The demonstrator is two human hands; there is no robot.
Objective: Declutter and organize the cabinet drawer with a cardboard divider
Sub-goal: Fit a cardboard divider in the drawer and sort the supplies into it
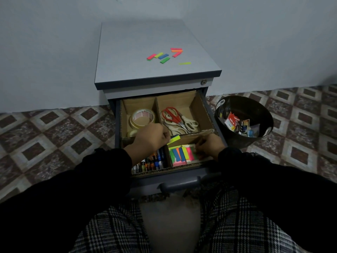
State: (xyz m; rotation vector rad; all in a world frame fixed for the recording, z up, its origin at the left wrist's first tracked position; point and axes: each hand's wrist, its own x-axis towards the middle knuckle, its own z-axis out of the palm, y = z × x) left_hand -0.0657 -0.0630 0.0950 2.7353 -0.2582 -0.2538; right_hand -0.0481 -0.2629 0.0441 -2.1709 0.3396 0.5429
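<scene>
The open drawer (209, 114) of a grey cabinet holds a cardboard divider (158, 114) with four compartments. Tape rolls (142, 118) lie back left, scissors (179, 119) back right, batteries and small tubes (152, 162) front left, colourful sticky flags (181, 153) front right. My left hand (151, 136) hovers over the divider's middle and pinches a yellow-green sticky strip (174, 139). My right hand (209, 146) reaches into the front right compartment, its fingers curled on the flags at the right side.
Several loose sticky flags (165, 56) lie on the cabinet top (127, 52). A dark bin (243, 121) with discarded packaging stands on the tiled floor right of the drawer. The drawer handle (179, 184) is near my knees.
</scene>
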